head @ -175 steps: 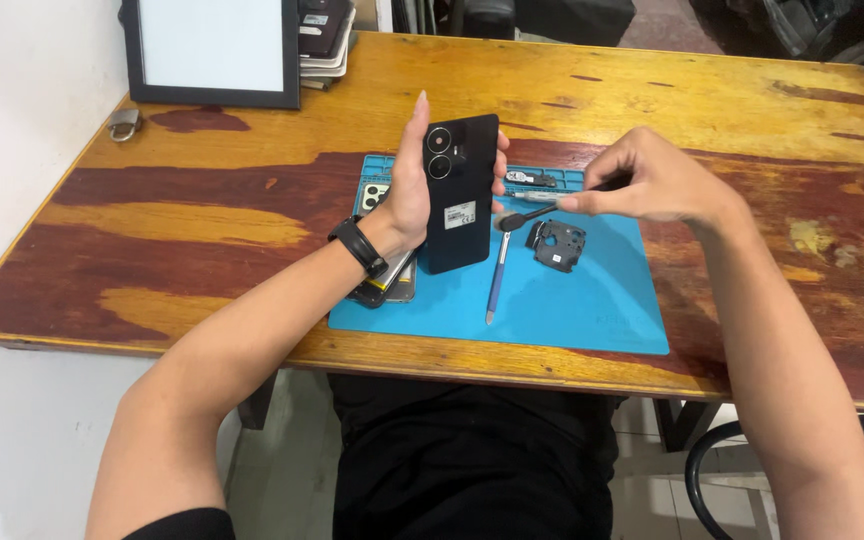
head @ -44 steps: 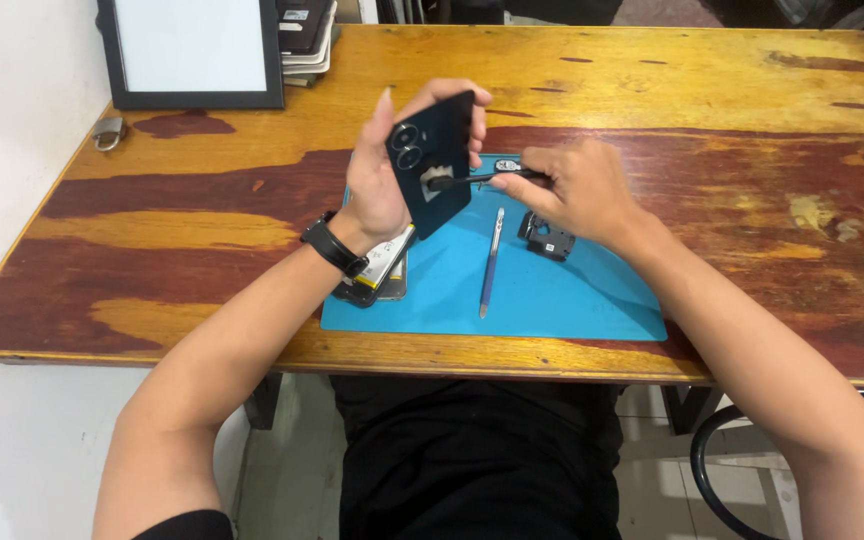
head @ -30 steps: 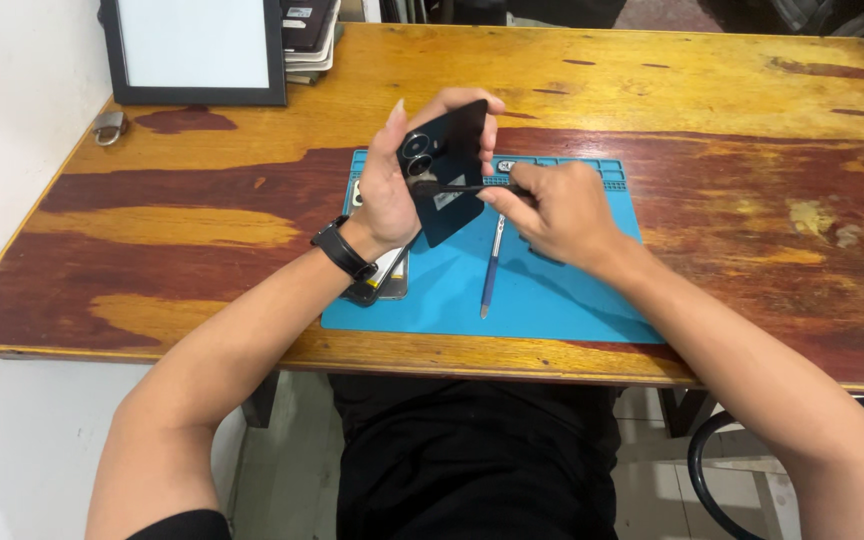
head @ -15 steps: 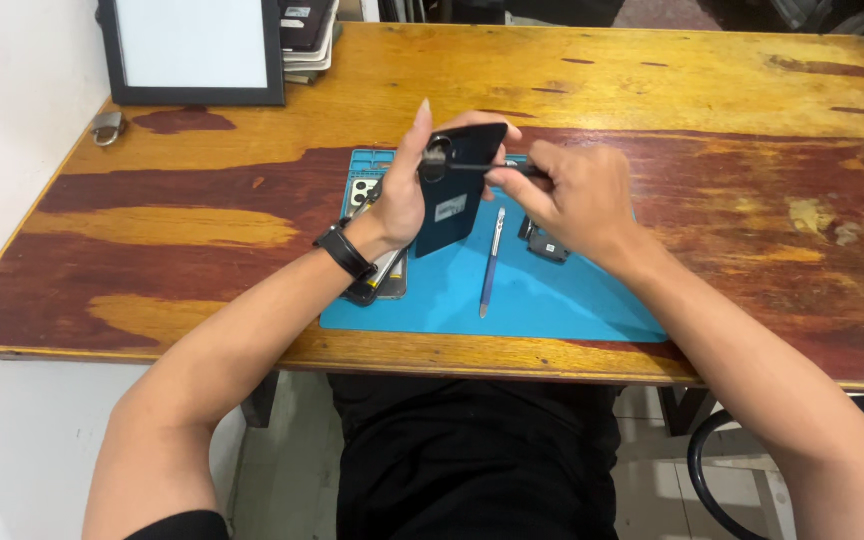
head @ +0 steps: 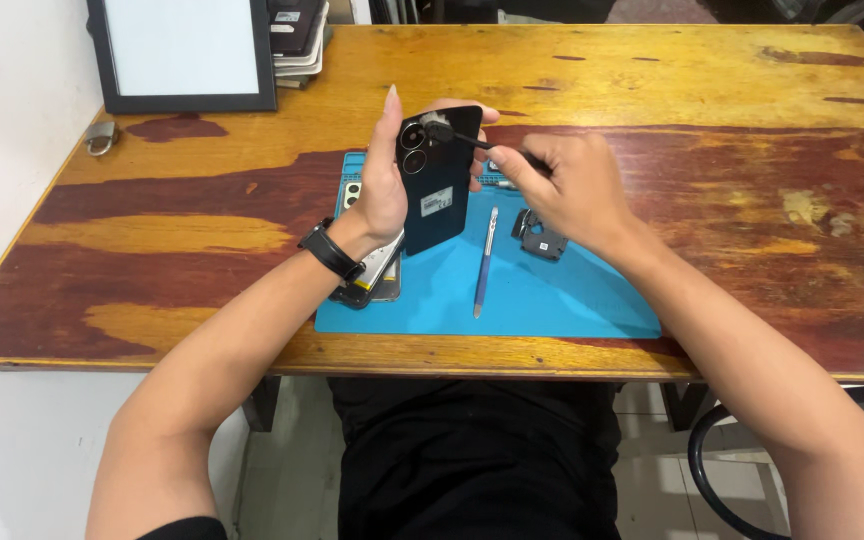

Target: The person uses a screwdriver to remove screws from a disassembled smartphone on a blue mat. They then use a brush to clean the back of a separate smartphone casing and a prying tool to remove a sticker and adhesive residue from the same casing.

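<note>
My left hand (head: 384,180) holds a black smartphone (head: 439,180) upright over the blue work mat (head: 552,290), its back and camera lenses facing me. My right hand (head: 567,185) pinches dark tweezers (head: 472,140), whose tips touch a small pale piece at the phone's top corner beside the lenses. A black watch sits on my left wrist.
On the mat lie a blue pen-like tool (head: 484,262), a small black part (head: 542,240) and another opened phone (head: 372,280) under my left wrist. A framed white board (head: 184,52), a stack of items and a padlock (head: 100,137) sit at the wooden table's back left.
The phone has been tilted and turned in my left hand and now stands upright. My right hand has brought the tweezers up to its camera corner.
</note>
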